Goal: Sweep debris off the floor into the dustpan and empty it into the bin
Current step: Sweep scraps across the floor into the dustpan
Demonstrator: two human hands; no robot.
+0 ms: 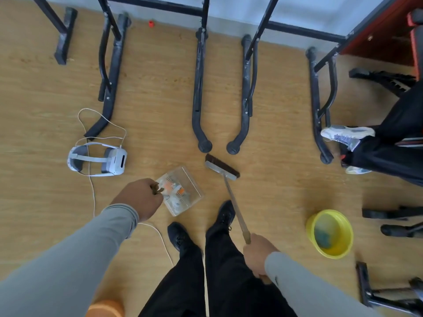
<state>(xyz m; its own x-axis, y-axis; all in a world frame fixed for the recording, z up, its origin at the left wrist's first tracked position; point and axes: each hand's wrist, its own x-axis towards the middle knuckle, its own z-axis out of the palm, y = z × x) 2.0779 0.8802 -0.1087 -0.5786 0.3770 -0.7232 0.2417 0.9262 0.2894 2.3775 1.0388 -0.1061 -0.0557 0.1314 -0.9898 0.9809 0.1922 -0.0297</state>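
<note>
Head view, looking straight down: the clear plastic dustpan point(179, 191) sits on the wood floor point(160, 88) just ahead of the person's black shoes point(225, 213), with orange and white scraps lying inside it. The left hand point(139, 197) is at its near-left corner, fingers curled round the dustpan's brown handle point(156, 188). Just to the right of the pan, apart from it, the broom head point(220, 167) rests bristles-down on the floor, tilted, and its long handle point(237, 211) runs back to the right hand point(259, 255), which is wrapped firmly around the upper end. Both arms wear grey sleeves.

Further right, well apart from the pan, stands the yellow bin point(329, 233), open-topped, with something green-blue at its bottom. Between pan and bin lie the broom and the person's own legs.

Left of the pan a white headset point(98, 160) lies on the floor, and its white cable point(93, 191) loops beyond it and trails back under the left forearm toward the feet. Beyond the broom head, black metal table legs point(199, 99) rest in a row on the floor, two curved feet ending just past the bristles. At the right edge another person's legs in dark trousers and pale trainers point(348, 133) reach in beside the furthest table leg. A small red object point(151, 23) sits by the far wall.
</note>
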